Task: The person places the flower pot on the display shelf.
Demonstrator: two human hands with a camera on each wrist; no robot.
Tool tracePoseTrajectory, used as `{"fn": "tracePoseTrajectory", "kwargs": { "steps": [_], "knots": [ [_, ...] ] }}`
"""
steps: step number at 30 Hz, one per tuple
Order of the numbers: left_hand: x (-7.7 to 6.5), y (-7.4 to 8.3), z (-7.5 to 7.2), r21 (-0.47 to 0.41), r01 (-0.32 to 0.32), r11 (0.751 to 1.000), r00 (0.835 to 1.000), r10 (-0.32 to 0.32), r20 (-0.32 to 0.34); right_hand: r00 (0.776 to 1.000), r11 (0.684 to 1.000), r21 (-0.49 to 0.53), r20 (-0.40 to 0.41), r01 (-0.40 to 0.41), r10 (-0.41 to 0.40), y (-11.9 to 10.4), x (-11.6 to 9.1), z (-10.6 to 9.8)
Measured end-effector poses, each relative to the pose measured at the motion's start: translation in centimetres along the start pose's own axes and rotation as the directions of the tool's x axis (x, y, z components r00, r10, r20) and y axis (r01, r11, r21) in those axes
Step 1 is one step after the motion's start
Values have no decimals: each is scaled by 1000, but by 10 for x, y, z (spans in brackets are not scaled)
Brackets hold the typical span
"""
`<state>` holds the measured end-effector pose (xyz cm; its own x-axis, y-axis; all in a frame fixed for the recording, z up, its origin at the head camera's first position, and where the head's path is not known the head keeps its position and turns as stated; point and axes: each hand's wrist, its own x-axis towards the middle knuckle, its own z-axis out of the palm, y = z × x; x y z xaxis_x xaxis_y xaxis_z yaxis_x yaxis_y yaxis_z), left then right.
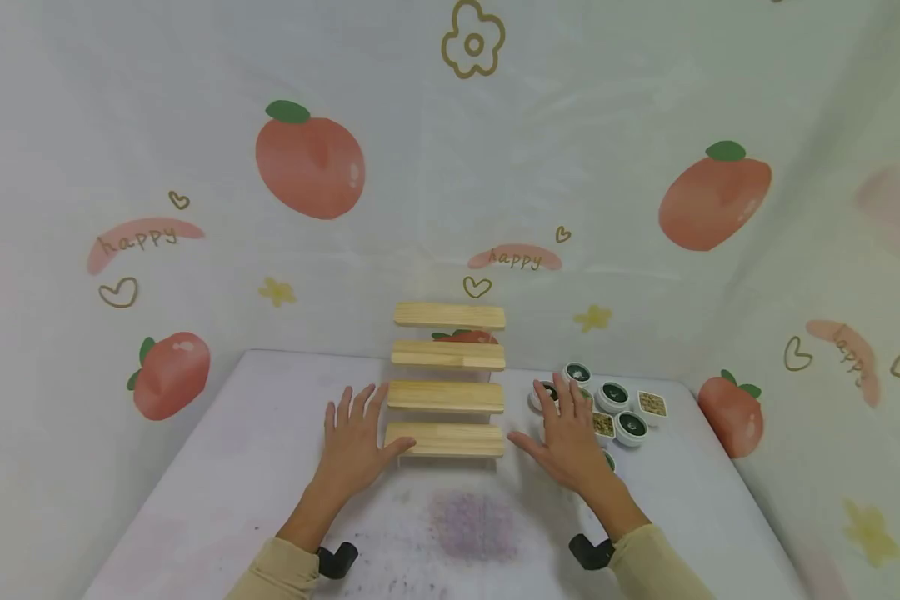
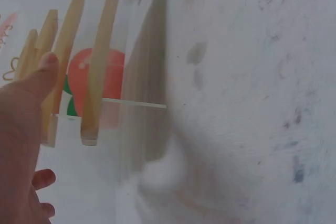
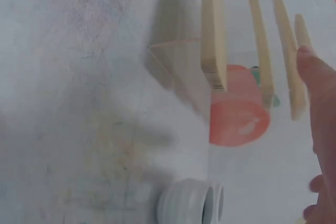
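Observation:
A stepped rack has several pale wooden boards [image 1: 446, 397] on clear side supports and stands in the middle of the table. At its left side is my left hand [image 1: 354, 454], fingers spread and straight. In the head view its thumb overlaps the end of the lowest board; whether it touches cannot be told. My right hand [image 1: 570, 446] hovers right of the rack, fingers spread, holding nothing. Its thumb points toward the lowest board, with a gap in the head view. The rack's boards [image 2: 94, 77] also appear beside my left thumb, and the board ends [image 3: 212, 51] beside my right.
Right of the rack sit several small white round pots [image 1: 632, 440] with dark green tops, and square white containers [image 1: 652, 405] with grainy tan tops. My right hand partly hides this group. A fruit-printed curtain [image 1: 420, 167] hangs behind the white table [image 1: 270, 433].

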<state>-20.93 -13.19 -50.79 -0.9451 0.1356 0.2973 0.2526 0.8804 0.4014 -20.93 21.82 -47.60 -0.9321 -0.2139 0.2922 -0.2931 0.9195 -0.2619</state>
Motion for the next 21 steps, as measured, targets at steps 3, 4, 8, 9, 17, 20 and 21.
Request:
{"fn": "tracePoseTrajectory", "kwargs": {
  "steps": [3,4,8,9,17,20,21],
  "knots": [
    [0,-2,4,-91,25,996,1000,-24,7,1000,1000,17,-8,0,0,4,-5,-4],
    [0,-4,6,-123,34,992,999,-33,12,1000,1000,30,-8,-2,2,6,-8,-6],
    [1,-8,13,-190,68,980,997,-61,42,1000,999,45,4,-16,16,14,-17,-12],
    [1,-9,15,-196,68,978,997,-60,46,1000,998,51,9,-22,22,17,-19,-14],
    [-2,-12,18,-229,56,972,998,-46,47,999,995,91,3,-48,48,36,-32,-19],
    [-2,-13,18,-259,73,963,996,-57,68,999,994,97,-26,-41,44,44,-36,-16],
    [-2,-14,19,-274,82,958,995,-63,77,998,994,103,-43,-36,41,48,-38,-15]
  ]
}}
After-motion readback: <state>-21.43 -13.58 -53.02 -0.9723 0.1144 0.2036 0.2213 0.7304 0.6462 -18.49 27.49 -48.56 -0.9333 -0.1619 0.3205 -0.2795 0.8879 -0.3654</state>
